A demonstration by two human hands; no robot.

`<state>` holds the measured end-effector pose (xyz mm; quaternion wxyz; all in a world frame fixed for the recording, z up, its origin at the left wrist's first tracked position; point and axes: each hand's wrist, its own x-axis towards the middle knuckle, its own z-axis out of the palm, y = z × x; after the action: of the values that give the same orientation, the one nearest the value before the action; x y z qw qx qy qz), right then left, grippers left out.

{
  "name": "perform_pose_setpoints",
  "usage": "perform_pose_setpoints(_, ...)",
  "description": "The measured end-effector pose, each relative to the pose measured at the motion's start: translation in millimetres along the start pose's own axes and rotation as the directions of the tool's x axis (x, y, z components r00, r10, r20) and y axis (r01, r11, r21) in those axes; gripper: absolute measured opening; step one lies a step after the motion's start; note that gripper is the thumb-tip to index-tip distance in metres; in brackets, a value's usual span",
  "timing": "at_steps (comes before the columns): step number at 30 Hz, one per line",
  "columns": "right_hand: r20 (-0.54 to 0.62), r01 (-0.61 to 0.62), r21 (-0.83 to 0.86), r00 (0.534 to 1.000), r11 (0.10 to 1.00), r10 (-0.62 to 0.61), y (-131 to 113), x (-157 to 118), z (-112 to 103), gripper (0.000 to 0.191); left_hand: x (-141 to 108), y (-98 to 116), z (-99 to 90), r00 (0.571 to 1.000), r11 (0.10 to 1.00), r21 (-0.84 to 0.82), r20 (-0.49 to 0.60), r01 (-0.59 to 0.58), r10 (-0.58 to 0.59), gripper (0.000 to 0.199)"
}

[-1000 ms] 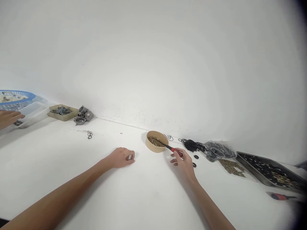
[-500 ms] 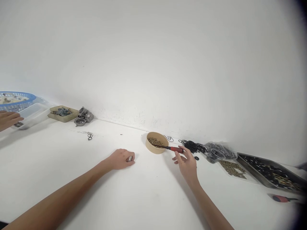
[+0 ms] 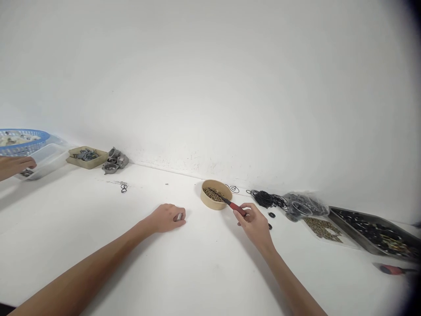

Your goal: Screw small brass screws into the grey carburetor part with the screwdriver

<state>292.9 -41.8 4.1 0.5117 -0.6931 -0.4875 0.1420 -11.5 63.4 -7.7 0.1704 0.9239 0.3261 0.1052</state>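
Note:
My right hand (image 3: pixel 255 226) grips a screwdriver (image 3: pixel 237 208) by its red-and-black handle. Its front end reaches over the rim into a round tan bowl (image 3: pixel 210 202), among small brass-coloured parts (image 3: pixel 213 194); the tip is hidden there. My left hand (image 3: pixel 168 218) rests on the white table to the left of the bowl, fingers curled in and thumb close to them. A small pale patch shows between finger and thumb, too small to name. Black rubber rings (image 3: pixel 271 215) lie beyond my right hand.
A co-worker's hand (image 3: pixel 16 166) reaches into a clear plastic box (image 3: pixel 49 160) at far left, by a blue basket (image 3: pixel 44 136). Metal castings (image 3: pixel 115 161) stand beside a tan tray (image 3: pixel 87 164). Rightward lie black rings (image 3: pixel 266 199), a metal tray (image 3: pixel 365 245) and another red-handled tool (image 3: pixel 391 269).
My right hand has turned the screwdriver to a steeper slant, its handle now lower and nearer me. My left hand has barely moved.

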Motion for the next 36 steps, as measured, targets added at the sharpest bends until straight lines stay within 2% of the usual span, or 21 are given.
perform_pose_setpoints(11,-0.011,0.030,-0.002,0.999,1.000,-0.030,-8.7,-4.5,1.0,0.052,-1.1,1.8,-3.2,1.000,1.000,-0.013,0.003,0.017,-0.017,0.020)
perform_pose_setpoints(17,-0.133,0.125,-0.035,0.983,0.992,-0.128,-9.8,-3.6,-4.1,0.048,-1.3,-4.5,3.6,1.000,1.000,-0.005,-0.028,-0.006,0.006,0.019)
perform_pose_setpoints(21,-0.189,0.120,-0.043,0.974,0.992,-0.126,-7.9,-0.7,-6.9,0.049,-1.8,-5.1,3.7,1.000,1.000,-0.013,-0.026,-0.007,0.007,0.018)
perform_pose_setpoints(30,-0.047,-0.016,0.086,0.999,0.996,0.021,3.0,4.7,-3.6,0.049,-1.5,0.2,0.1,1.000,1.000,-0.021,-0.017,0.010,-0.011,0.017)
perform_pose_setpoints(36,0.059,-0.043,0.018,0.997,0.999,0.042,8.6,4.6,-2.2,0.042,0.8,-1.0,1.6,1.000,1.000,-0.016,-0.021,0.000,-0.001,0.016)
